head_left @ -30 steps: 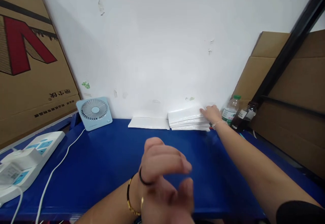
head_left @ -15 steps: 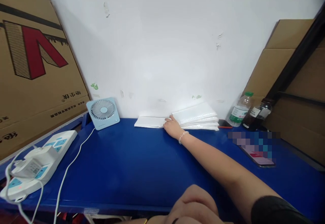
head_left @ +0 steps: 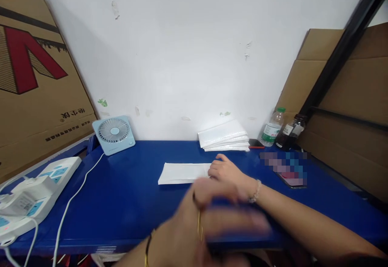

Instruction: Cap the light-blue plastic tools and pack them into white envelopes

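Note:
A flat white padded envelope (head_left: 182, 173) lies on the blue table, its long side running left to right. My right hand (head_left: 227, 174), with a beaded bracelet at the wrist, is closed on the envelope's right end. Closer to the camera, my left hand (head_left: 209, 214) is blurred by motion, its fingers stretched to the right and apart with nothing seen in them. It wears rings and a black-and-gold bracelet, and overlaps the envelope's lower right edge in view. Behind my right hand, a fanned stack of similar white envelopes (head_left: 224, 135) rests against the wall.
On the left stand a small blue fan (head_left: 114, 133) and a white power strip (head_left: 42, 202) with cables. To the right are a green-capped bottle (head_left: 273, 129), a dark bottle (head_left: 289, 133) and a phone (head_left: 291, 176). Cardboard boxes (head_left: 51, 109) flank the table.
My right hand has drawn the envelope away from the wall toward me, apart from the stack. My left hand has risen from the bottom edge and stretched its fingers. The view has shifted slightly right.

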`<state>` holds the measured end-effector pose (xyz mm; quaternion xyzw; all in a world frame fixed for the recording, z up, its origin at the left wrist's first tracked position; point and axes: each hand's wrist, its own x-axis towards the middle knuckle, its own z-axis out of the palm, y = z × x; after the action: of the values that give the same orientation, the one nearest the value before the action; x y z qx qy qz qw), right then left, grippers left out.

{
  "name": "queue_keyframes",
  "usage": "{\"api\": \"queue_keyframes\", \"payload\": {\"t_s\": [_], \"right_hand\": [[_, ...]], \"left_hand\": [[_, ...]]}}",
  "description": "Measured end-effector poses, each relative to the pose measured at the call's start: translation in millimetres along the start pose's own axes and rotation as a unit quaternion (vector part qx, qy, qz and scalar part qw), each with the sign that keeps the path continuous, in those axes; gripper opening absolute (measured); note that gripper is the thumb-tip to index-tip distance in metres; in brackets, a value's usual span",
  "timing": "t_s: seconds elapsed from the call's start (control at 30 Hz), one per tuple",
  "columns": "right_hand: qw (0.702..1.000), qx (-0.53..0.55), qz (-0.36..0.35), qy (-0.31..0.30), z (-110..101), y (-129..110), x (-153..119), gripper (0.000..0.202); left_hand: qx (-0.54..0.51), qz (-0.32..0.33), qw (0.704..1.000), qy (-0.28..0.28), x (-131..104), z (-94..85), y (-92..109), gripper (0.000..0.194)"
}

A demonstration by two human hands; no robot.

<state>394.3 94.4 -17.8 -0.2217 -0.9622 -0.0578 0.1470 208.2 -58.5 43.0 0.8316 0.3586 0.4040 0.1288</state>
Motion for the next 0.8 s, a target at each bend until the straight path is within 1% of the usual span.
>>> {"api": "queue_keyframes", "payload": {"t_s": [0.03,0.07,0.1,0.17,0.2,0.27,0.33,0.4,0.47,0.53,0.57,0.6,0.67,0.7,0.73,0.77,0.8], "right_hand": [[0.997,0.053,0.043,0.024,-4.7,3.6,-7.3,0.012],[0.988,0.110,0.090,0.052,-8.2,7.6,-12.9,0.014],[0.974,0.165,0.136,0.080,-10.4,11.9,-16.8,0.016],[0.936,0.261,0.206,0.118,-11.3,20.8,-20.8,0.018],[0.919,0.299,0.225,0.128,-10.9,25.0,-21.8,0.019],[0.896,0.350,0.235,0.140,-10.0,31.8,-23.4,0.022],[0.894,0.364,0.215,0.146,-11.1,35.2,-26.0,0.023],[0.908,0.354,0.171,0.143,-13.9,34.7,-29.7,0.025],[0.926,0.338,0.118,0.117,-16.8,31.1,-33.6,0.026],[0.939,0.328,0.075,0.072,-18.7,26.5,-37.1,0.028],[0.942,0.326,0.061,0.044,-19.5,24.6,-38.8,0.028],[0.944,0.327,0.050,0.012,-20.4,23.3,-40.4,0.027],[0.937,0.343,0.039,-0.055,-23.1,23.1,-43.7,0.024],[0.931,0.355,0.038,-0.081,-24.9,24.4,-45.3,0.026],[0.924,0.367,0.044,-0.095,-26.8,26.6,-46.7,0.029],[0.920,0.376,0.058,-0.090,-28.6,29.6,-48.0,0.030],[0.919,0.381,0.080,-0.067,-30.2,33.3,-49.0,0.030]], "left_hand": [[0.032,-0.009,0.999,-0.029,14.3,-2.6,-13.2,0.055],[0.075,-0.032,0.995,-0.052,27.2,-2.9,-29.0,0.061],[0.124,-0.061,0.987,-0.077,38.2,-1.1,-46.2,0.071],[0.218,-0.095,0.962,-0.132,54.3,6.2,-79.6,0.087],[0.254,-0.101,0.950,-0.152,59.7,10.4,-93.2,0.093],[0.305,-0.102,0.934,-0.155,66.9,16.4,-110.2,0.095],[0.318,-0.110,0.925,-0.175,71.4,16.9,-114.2,0.082],[0.294,-0.132,0.921,-0.220,74.6,12.8,-110.9,0.072],[0.257,-0.157,0.910,-0.285,76.7,7.8,-107.4,0.074],[0.223,-0.171,0.893,-0.352,77.2,6.4,-108.1,0.081],[0.214,-0.175,0.884,-0.377,76.8,7.7,-110.2,0.085],[0.212,-0.177,0.878,-0.390,75.9,10.0,-113.1,0.089],[0.229,-0.170,0.879,-0.383,73.0,16.6,-119.7,0.098],[0.243,-0.164,0.880,-0.373,71.3,19.9,-122.5,0.100],[0.256,-0.161,0.880,-0.365,69.6,22.7,-124.4,0.099],[0.266,-0.160,0.880,-0.360,68.3,24.9,-125.3,0.096],[0.272,-0.160,0.879,-0.357,67.3,26.3,-124.9,0.092]]}}
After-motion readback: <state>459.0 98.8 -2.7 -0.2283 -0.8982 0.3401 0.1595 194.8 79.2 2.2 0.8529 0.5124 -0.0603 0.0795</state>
